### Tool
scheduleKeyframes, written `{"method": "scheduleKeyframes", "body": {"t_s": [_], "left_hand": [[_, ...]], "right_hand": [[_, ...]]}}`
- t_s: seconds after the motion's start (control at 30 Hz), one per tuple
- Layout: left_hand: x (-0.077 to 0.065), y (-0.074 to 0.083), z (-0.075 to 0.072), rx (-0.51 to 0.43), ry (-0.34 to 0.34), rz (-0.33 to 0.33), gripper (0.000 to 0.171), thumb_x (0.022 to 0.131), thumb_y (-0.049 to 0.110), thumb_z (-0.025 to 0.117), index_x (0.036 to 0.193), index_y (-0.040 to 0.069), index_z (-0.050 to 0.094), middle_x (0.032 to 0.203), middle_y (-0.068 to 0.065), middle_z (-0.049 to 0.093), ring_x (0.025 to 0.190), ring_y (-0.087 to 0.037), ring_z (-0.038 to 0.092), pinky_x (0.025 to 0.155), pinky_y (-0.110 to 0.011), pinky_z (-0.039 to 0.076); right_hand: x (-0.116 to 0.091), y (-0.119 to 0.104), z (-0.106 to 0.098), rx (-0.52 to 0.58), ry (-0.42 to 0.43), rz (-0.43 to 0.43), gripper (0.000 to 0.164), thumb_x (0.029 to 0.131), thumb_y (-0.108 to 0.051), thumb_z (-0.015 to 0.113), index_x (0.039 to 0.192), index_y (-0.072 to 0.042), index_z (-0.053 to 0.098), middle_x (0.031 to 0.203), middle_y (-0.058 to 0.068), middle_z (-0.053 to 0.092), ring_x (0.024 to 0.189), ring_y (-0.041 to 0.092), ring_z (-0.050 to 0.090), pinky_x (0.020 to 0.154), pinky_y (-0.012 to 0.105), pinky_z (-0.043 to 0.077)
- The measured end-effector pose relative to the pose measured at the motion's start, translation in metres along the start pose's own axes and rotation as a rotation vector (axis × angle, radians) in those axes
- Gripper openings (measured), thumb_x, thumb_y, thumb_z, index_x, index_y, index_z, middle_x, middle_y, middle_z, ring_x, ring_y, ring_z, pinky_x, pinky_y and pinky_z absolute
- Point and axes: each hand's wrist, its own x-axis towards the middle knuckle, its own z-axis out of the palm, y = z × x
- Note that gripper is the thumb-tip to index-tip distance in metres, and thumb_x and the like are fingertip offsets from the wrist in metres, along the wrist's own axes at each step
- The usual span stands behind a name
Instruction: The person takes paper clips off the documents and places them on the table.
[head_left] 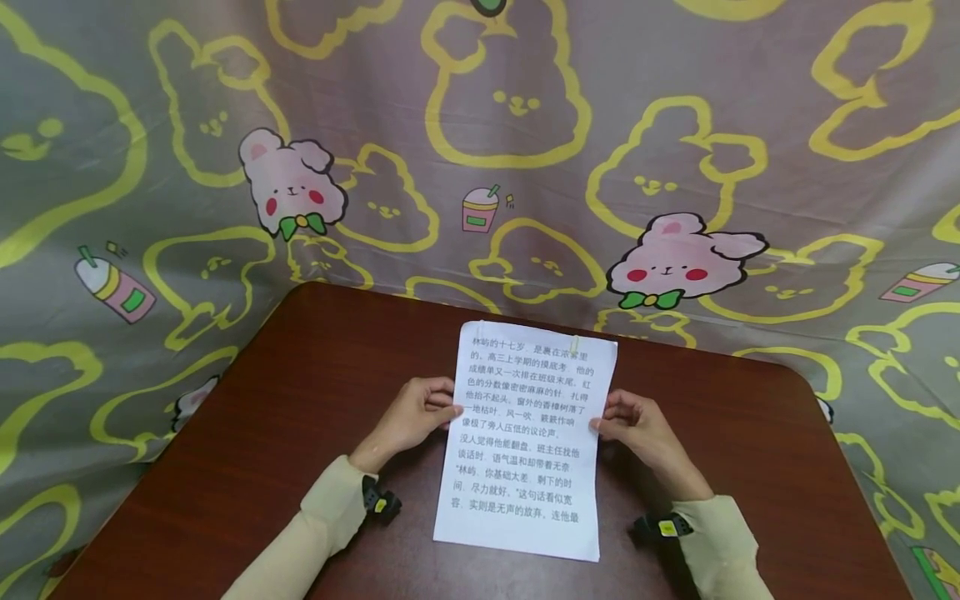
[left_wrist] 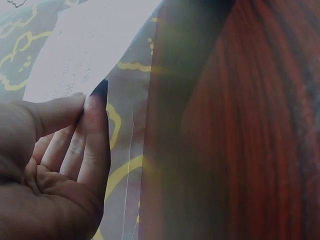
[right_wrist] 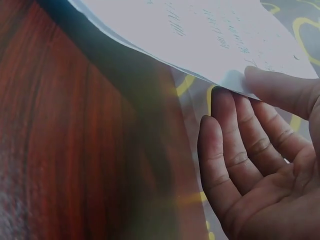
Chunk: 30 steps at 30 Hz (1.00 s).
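Note:
A printed sheaf of white paper (head_left: 525, 442) is held up above the table, its text facing me. My left hand (head_left: 412, 417) pinches its left edge between thumb and fingers. At the opposite edge, my right hand (head_left: 645, 429) grips the paper the same way, thumb on the printed face. Two small clips show at the top edge; the yellowish paper clip (head_left: 575, 345) sits toward the right. In the left wrist view the paper (left_wrist: 95, 45) slants up from the thumb tip. Layered edges of the paper (right_wrist: 150, 52) show in the right wrist view.
The dark reddish-brown wooden table (head_left: 247, 433) spreads beneath the hands. A grey curtain (head_left: 517, 100) with yellow outlines and cartoon rabbits hangs behind it and along both sides. Black bands with small devices (head_left: 381, 502) are strapped at both wrists.

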Motion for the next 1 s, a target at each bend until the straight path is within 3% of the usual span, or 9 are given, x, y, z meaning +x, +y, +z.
{"method": "scheduleKeyframes", "body": {"t_s": [0.3, 0.57, 0.7, 0.83, 1.0], "left_hand": [[-0.001, -0.001, -0.002, 0.006, -0.006, 0.006, 0.018, 0.097, 0.0, 0.07, 0.114, -0.002, 0.072, 0.105, -0.02, 0.08, 0.086, -0.02, 0.079, 0.072, -0.029, 0.064], [-0.001, 0.0, -0.001, -0.001, -0.016, -0.006, 0.017, 0.097, 0.0, 0.069, 0.114, -0.002, 0.072, 0.105, -0.021, 0.08, 0.086, -0.02, 0.079, 0.071, -0.028, 0.064], [-0.001, 0.001, -0.001, 0.003, -0.016, -0.002, 0.017, 0.097, -0.001, 0.069, 0.113, -0.003, 0.072, 0.104, -0.021, 0.079, 0.085, -0.019, 0.079, 0.071, -0.028, 0.064], [-0.002, 0.002, 0.0, 0.003, -0.015, -0.018, 0.017, 0.097, 0.0, 0.07, 0.113, -0.001, 0.073, 0.104, -0.02, 0.08, 0.085, -0.019, 0.078, 0.071, -0.027, 0.064], [-0.002, 0.003, 0.002, 0.002, -0.023, -0.009, 0.016, 0.097, -0.001, 0.069, 0.113, -0.002, 0.073, 0.105, -0.021, 0.08, 0.086, -0.019, 0.079, 0.071, -0.028, 0.064]], "right_hand": [[0.0, -0.013, -0.005, -0.03, 0.061, -0.017, 0.035, 0.093, -0.007, 0.077, 0.12, 0.008, 0.06, 0.096, -0.005, 0.073, 0.083, 0.021, 0.073, 0.076, 0.024, 0.061], [-0.005, -0.028, -0.01, -0.043, 0.147, 0.009, 0.048, 0.098, -0.027, 0.074, 0.137, -0.007, 0.053, 0.117, -0.002, 0.071, 0.1, 0.017, 0.072, 0.09, 0.018, 0.056], [-0.004, -0.035, -0.011, -0.096, 0.188, -0.032, 0.053, 0.099, -0.029, 0.073, 0.142, -0.009, 0.05, 0.128, 0.006, 0.067, 0.105, 0.01, 0.069, 0.091, 0.016, 0.056], [0.0, -0.044, -0.011, -0.131, 0.235, -0.067, 0.054, 0.099, -0.029, 0.073, 0.143, -0.01, 0.05, 0.13, 0.005, 0.066, 0.108, 0.006, 0.065, 0.091, 0.014, 0.055], [0.005, -0.055, -0.008, -0.143, 0.255, -0.085, 0.055, 0.099, -0.03, 0.073, 0.145, -0.01, 0.05, 0.133, 0.009, 0.064, 0.112, 0.011, 0.062, 0.091, 0.013, 0.053]]}}
